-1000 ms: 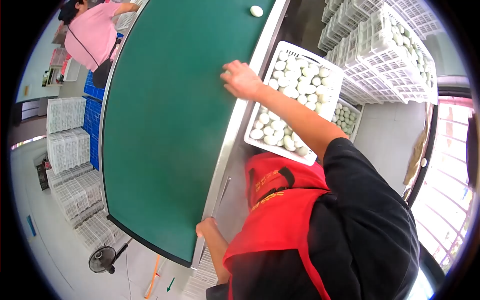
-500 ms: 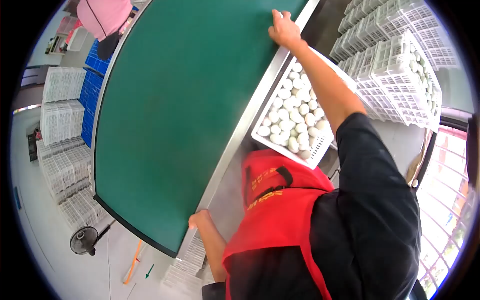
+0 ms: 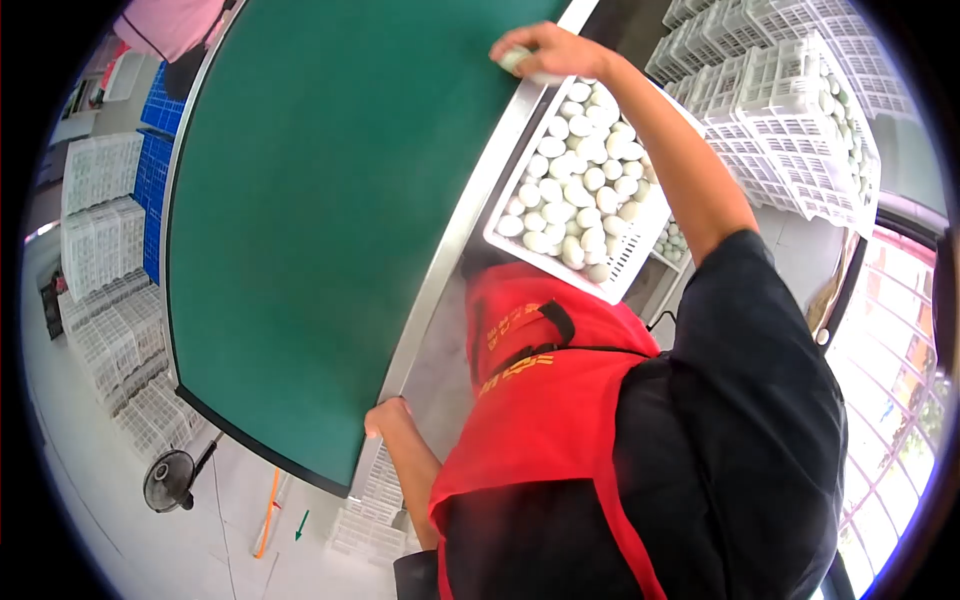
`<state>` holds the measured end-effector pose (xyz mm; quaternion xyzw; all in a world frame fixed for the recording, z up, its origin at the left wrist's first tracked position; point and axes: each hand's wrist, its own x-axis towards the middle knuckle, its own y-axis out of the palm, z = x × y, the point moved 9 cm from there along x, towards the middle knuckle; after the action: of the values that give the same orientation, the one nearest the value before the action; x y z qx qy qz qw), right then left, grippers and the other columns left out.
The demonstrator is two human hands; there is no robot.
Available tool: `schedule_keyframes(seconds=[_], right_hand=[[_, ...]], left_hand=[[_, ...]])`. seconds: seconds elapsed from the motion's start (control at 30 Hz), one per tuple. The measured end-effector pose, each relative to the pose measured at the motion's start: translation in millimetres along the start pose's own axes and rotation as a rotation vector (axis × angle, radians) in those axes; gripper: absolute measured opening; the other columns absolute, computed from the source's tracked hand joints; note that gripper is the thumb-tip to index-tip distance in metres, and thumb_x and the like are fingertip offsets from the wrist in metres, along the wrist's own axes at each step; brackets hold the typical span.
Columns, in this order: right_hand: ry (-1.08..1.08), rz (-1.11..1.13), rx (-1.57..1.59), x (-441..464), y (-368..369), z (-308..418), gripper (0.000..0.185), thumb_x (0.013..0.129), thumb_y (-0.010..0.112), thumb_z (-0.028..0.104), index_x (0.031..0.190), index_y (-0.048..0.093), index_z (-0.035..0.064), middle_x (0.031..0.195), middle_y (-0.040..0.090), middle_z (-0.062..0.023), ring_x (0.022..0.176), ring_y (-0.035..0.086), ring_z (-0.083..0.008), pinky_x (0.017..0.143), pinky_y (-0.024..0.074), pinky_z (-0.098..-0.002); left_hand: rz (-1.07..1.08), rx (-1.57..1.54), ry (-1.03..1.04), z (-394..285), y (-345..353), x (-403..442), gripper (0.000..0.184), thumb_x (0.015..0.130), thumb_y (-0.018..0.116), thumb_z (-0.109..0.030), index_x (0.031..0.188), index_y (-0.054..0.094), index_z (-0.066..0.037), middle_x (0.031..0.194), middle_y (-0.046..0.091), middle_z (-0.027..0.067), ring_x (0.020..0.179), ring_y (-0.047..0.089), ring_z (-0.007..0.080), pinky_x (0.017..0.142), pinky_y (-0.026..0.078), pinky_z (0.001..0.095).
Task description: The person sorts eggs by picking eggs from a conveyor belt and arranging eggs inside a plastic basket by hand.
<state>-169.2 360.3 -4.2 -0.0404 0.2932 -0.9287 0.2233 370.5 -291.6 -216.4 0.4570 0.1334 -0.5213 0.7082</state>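
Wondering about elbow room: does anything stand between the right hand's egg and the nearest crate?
Only the right hand and the metal edge below it lie between egg and crate; nothing else visible.

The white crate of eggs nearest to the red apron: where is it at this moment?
In the head view, the white crate is to the upper right of centre, beside the metal edge of the green work surface, just above the red apron.
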Motion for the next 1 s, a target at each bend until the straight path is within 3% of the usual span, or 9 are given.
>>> schedule_keyframes(seconds=[0.13, 0.27, 0.33, 0.4, 0.47, 0.6, 0.67, 0.8, 1.0], right_hand=[[0.294, 0.216, 0.288, -116, 39, -29, 0.039, 0.085, 0.069, 0.013, 0.123, 0.072, 0.0073, 0.122, 0.071, -0.0097, 0.111, 0.065, -0.0233, 0.099, 0.0505, -0.0348], [0.484, 0.357, -0.231, -237, 96, -125, 0.043, 0.075, 0.073, 0.016, 0.116, 0.073, 0.0025, 0.108, 0.074, -0.0128, 0.099, 0.069, -0.0283, 0.090, 0.0539, -0.0379], [0.676, 0.422, -0.169, -281, 120, -150, 0.045, 0.069, 0.074, 0.016, 0.111, 0.074, 0.0009, 0.101, 0.074, -0.0173, 0.096, 0.071, -0.0308, 0.086, 0.0549, -0.0412], [0.576, 0.263, -0.284, -302, 129, -169, 0.042, 0.068, 0.071, 0.013, 0.108, 0.075, 0.0035, 0.098, 0.074, -0.0190, 0.095, 0.070, -0.0359, 0.082, 0.0565, -0.0439], [0.609, 0.189, -0.374, -307, 128, -164, 0.040, 0.068, 0.072, 0.015, 0.107, 0.076, 0.0075, 0.097, 0.074, -0.0164, 0.097, 0.071, -0.0356, 0.081, 0.0576, -0.0451], [0.728, 0.250, -0.607, -306, 108, -165, 0.033, 0.071, 0.075, 0.019, 0.103, 0.078, 0.0105, 0.095, 0.075, -0.0130, 0.095, 0.072, -0.0342, 0.081, 0.0583, -0.0447], [0.837, 0.265, -0.623, -301, 82, -164, 0.030, 0.072, 0.077, 0.022, 0.099, 0.077, 0.0098, 0.094, 0.075, -0.0118, 0.094, 0.072, -0.0335, 0.079, 0.0581, -0.0447], [0.672, -0.131, -0.514, -280, 29, -189, 0.032, 0.071, 0.081, 0.031, 0.091, 0.077, 0.0066, 0.086, 0.075, -0.0131, 0.083, 0.072, -0.0310, 0.079, 0.0573, -0.0419], [0.890, -0.831, -0.040, -297, 12, -236, 0.042, 0.074, 0.080, 0.033, 0.100, 0.075, 0.0001, 0.094, 0.076, -0.0174, 0.088, 0.073, -0.0328, 0.081, 0.0571, -0.0411]], left_hand=[[-0.018, -0.049, -0.009, 1, 0, -4, 0.046, 0.098, 0.051, -0.048, 0.135, 0.065, -0.024, 0.143, 0.063, -0.0050, 0.132, 0.056, 0.0178, 0.110, 0.043, 0.0400], [-0.031, -0.107, -0.025, 6, -1, -20, 0.044, 0.098, 0.050, -0.046, 0.134, 0.065, -0.024, 0.142, 0.063, -0.0048, 0.131, 0.057, 0.0177, 0.109, 0.044, 0.0398], [-0.050, -0.160, -0.058, 11, -4, -28, 0.043, 0.098, 0.050, -0.045, 0.133, 0.065, -0.024, 0.142, 0.063, -0.0047, 0.130, 0.057, 0.0176, 0.108, 0.045, 0.0397], [-0.146, -0.232, -0.111, 18, -15, -27, 0.035, 0.098, 0.052, -0.038, 0.124, 0.072, -0.024, 0.133, 0.070, -0.0020, 0.121, 0.066, 0.0185, 0.101, 0.053, 0.0391], [0.012, 0.084, -0.048, 9, -3, -42, 0.046, 0.102, 0.042, -0.045, 0.139, 0.060, -0.024, 0.144, 0.063, -0.0058, 0.135, 0.054, 0.0150, 0.112, 0.041, 0.0373], [-0.333, -0.103, -0.047, 17, -26, -50, 0.033, 0.092, 0.061, -0.032, 0.121, 0.076, -0.025, 0.126, 0.074, 0.0035, 0.116, 0.072, 0.0249, 0.097, 0.057, 0.0445], [-0.170, 0.006, -0.037, 8, -6, -149, 0.042, 0.106, 0.031, -0.037, 0.130, 0.062, -0.022, 0.132, 0.068, -0.0082, 0.129, 0.056, 0.0111, 0.108, 0.043, 0.0327], [-0.037, 0.125, -0.057, 11, -4, -55, 0.042, 0.105, 0.032, -0.039, 0.128, 0.063, -0.022, 0.129, 0.070, -0.0086, 0.126, 0.058, 0.0106, 0.107, 0.044, 0.0333], [0.215, 0.386, 0.008, 6, 8, -36, 0.042, 0.104, 0.037, -0.045, 0.126, 0.065, -0.022, 0.132, 0.068, -0.0095, 0.129, 0.056, 0.0112, 0.108, 0.043, 0.0338]])
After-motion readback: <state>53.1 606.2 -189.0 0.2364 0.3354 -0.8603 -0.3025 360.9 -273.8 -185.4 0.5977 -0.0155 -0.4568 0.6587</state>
